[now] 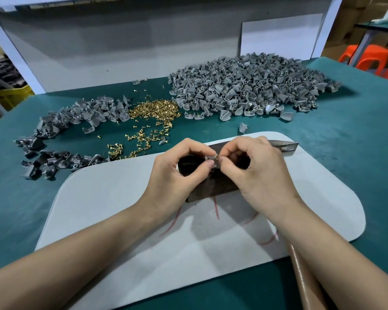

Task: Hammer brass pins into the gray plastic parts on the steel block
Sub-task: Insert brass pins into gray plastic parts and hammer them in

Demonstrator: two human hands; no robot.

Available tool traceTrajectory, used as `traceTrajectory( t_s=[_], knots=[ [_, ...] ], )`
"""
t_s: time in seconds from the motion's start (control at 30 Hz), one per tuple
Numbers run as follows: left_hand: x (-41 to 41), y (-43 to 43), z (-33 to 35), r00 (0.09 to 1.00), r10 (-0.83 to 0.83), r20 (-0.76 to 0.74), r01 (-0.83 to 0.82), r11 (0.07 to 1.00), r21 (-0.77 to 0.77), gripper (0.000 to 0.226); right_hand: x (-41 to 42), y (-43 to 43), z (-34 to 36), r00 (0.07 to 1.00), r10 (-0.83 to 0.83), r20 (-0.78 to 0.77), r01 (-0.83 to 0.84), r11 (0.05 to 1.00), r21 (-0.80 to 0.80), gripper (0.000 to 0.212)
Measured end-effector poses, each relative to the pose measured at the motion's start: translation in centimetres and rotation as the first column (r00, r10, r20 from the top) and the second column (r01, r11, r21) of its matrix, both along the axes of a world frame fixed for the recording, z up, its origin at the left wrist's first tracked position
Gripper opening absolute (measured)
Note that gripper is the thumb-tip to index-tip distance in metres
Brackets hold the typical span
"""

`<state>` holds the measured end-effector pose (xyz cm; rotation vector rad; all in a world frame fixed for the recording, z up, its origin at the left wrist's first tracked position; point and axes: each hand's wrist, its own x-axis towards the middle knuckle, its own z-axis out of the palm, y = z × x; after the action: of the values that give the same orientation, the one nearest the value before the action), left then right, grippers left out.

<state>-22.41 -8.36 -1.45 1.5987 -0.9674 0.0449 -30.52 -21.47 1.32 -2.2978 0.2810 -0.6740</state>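
Both hands meet over the dark steel block, which lies on a white mat. My left hand pinches a small gray plastic part between thumb and fingers. My right hand pinches at the same part from the right, fingertips touching it; whether it holds a brass pin there I cannot tell. Under my right wrist a brown hammer handle runs toward the near edge, and the dark hammer head pokes out beyond my right hand.
On the green table, loose brass pins lie in a heap behind the mat. A large pile of gray parts with pins sits at back right, a smaller pile of gray parts at left. A gray backboard stands behind.
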Motion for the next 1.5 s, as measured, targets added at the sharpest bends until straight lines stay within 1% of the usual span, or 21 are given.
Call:
traceTrajectory(
  t_s=[0.1, 0.17, 0.3, 0.5, 0.77, 0.97, 1.23, 1.5],
  knots=[
    [0.12, 0.08, 0.14, 1.000, 0.014, -0.020, -0.013, 0.998, 0.060, 0.021, -0.01, -0.13, -0.04, 0.999, -0.040, 0.024, 0.039, 0.997, 0.068, 0.011],
    [0.26, 0.11, 0.18, 0.999, 0.024, -0.041, -0.020, 0.995, 0.102, 0.023, 0.02, -0.22, -0.09, 0.998, -0.058, 0.016, 0.057, 0.995, 0.077, 0.013],
    [0.35, 0.15, 0.21, 0.997, 0.019, -0.079, -0.008, 0.991, 0.134, 0.024, 0.06, 0.01, -0.18, 0.999, -0.046, 0.009, 0.045, 0.996, 0.073, 0.020],
    [0.35, 0.25, 0.23, 0.994, 0.002, -0.108, 0.012, 0.992, 0.129, 0.022, 0.02, 0.08, -0.26, 0.999, -0.051, 0.013, 0.050, 0.996, 0.078, 0.027],
    [0.32, 0.29, 0.28, 0.992, -0.024, -0.122, 0.038, 0.993, 0.110, 0.022, 0.04, 0.20, -0.14, 0.999, -0.052, -0.013, 0.053, 0.996, 0.077, 0.030],
    [0.36, 0.20, 0.28, 0.989, -0.032, -0.141, 0.045, 0.994, 0.095, 0.023, 0.07, 0.05, -0.03, 0.999, -0.031, -0.015, 0.033, 0.988, 0.153, 0.024],
    [0.41, 0.33, 0.26, 0.988, -0.027, -0.150, 0.042, 0.994, 0.101, 0.024, 0.03, 0.15, -0.05, 0.999, -0.035, -0.019, 0.037, 0.989, 0.146, 0.025],
    [0.32, 0.31, 0.24, 0.989, -0.028, -0.147, 0.044, 0.994, 0.102, 0.026, 0.06, 0.13, -0.07, 0.999, -0.025, -0.020, 0.029, 0.984, 0.175, 0.025]
  ],
)
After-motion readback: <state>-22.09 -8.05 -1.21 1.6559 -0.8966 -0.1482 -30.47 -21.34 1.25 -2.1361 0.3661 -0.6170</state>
